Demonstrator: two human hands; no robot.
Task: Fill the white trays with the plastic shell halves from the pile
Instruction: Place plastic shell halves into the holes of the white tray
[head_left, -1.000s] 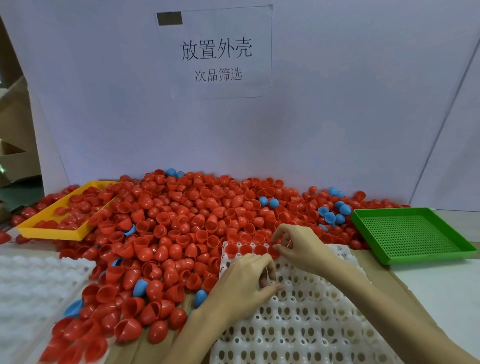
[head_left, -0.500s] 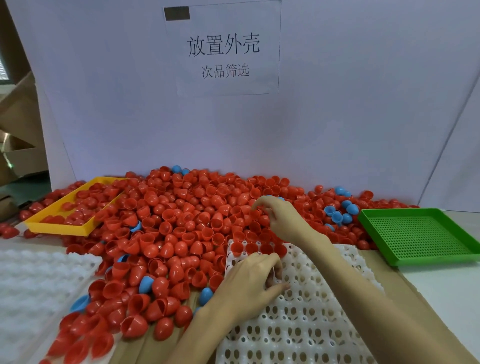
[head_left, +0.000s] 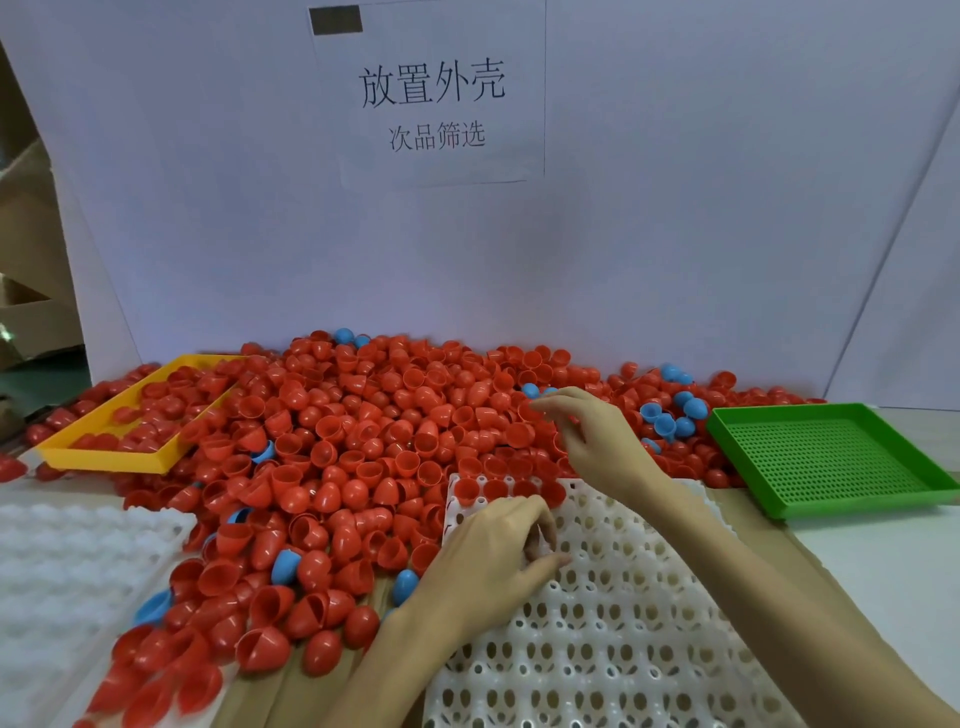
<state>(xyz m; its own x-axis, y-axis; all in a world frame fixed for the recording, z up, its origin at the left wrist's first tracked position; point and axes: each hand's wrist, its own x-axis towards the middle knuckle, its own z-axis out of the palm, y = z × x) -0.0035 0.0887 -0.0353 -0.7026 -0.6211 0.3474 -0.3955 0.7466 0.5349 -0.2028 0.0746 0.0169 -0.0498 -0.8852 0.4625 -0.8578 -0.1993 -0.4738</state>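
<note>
A big pile of red shell halves (head_left: 363, 431), with a few blue ones (head_left: 670, 418) mixed in, covers the table's middle. The white tray (head_left: 649, 597) lies in front of it, and several red shells (head_left: 496, 489) sit in the tray's far row. My left hand (head_left: 493, 556) rests on the tray's far left corner, its fingers curled onto the ridges and its thumb pointing right. My right hand (head_left: 587, 436) reaches past the tray over the pile. Its fingers are spread, and the fingertips touch red shells near a blue one.
A second white tray (head_left: 62, 577) lies at the near left. A yellow tray (head_left: 104, 460) holding red shells stands at the far left. A green perforated tray (head_left: 831, 462) sits at the right. A white backdrop with a paper sign (head_left: 431, 104) closes the back.
My right hand has left the tray's far row and moved back and slightly right, out over the pile. My left hand has stayed on the tray's corner.
</note>
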